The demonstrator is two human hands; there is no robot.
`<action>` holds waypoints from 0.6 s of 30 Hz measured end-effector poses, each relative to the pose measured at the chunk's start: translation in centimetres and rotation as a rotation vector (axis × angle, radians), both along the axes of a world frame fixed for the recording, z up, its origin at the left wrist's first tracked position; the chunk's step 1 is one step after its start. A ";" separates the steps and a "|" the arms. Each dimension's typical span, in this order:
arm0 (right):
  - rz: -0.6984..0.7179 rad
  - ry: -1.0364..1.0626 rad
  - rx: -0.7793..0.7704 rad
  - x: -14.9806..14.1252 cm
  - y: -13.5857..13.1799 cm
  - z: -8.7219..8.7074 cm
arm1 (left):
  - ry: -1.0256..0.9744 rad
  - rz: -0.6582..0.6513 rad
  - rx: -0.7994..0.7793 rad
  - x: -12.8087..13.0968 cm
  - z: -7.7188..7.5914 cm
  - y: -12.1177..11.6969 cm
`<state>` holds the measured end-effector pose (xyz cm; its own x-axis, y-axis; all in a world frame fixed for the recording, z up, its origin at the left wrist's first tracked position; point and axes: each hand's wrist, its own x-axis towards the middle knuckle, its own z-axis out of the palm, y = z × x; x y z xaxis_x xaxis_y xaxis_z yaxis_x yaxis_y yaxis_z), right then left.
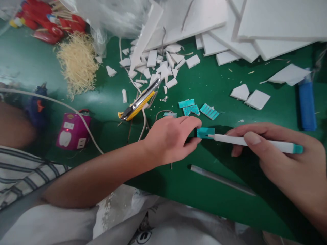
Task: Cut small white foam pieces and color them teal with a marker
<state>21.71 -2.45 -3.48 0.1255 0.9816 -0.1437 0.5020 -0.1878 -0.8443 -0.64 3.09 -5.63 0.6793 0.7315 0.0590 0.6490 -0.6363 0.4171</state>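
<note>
Between its thumb and fingers, my left hand (175, 137) pinches a small teal-coloured foam piece (205, 132) by its left end. My right hand (278, 153) grips a white marker pen (231, 139) with a teal end, and the tip meets the lower right edge of that piece. Just beyond lie a plain teal strip (186, 103), a dotted teal piece (191, 110) and a striped teal piece (209, 111). A yellow utility knife (139, 102) rests beyond my left hand. Nearer me is a thin grey stick (222, 179) on the green table (163, 183).
White foam scraps (163, 64) and large foam boards (283, 20) cover the far side. At left are a pile of thin wooden sticks (78, 64), a purple power adapter (73, 131), a white cord (87, 124) and another person's arm (15, 122). A blue object (307, 105) lies right.
</note>
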 end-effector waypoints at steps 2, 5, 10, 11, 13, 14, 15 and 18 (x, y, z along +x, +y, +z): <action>0.006 0.005 0.007 -0.1 0.1 0.1 | 0.000 0.003 -0.004 0.0 0.0 0.0; 0.035 -0.017 0.006 -0.2 0.2 0.2 | 0.000 -0.002 -0.010 0.0 0.1 0.0; 0.033 -0.038 -0.003 -0.2 0.0 0.1 | -0.006 0.004 -0.018 0.0 0.2 0.0; 0.046 -0.038 -0.007 -0.1 0.0 0.1 | -0.005 0.005 -0.020 0.0 0.2 0.0; 0.089 -0.035 -0.005 0.0 0.0 0.1 | 0.005 0.006 -0.027 0.0 0.2 0.0; 0.098 -0.033 -0.002 0.1 0.0 0.1 | 0.009 0.008 -0.028 0.0 0.2 -0.1; 0.096 -0.025 -0.001 0.1 0.0 0.2 | 0.013 0.007 -0.029 0.0 0.2 -0.1; 0.010 0.007 0.002 0.0 0.0 0.2 | 0.007 -0.001 -0.030 0.0 0.1 0.0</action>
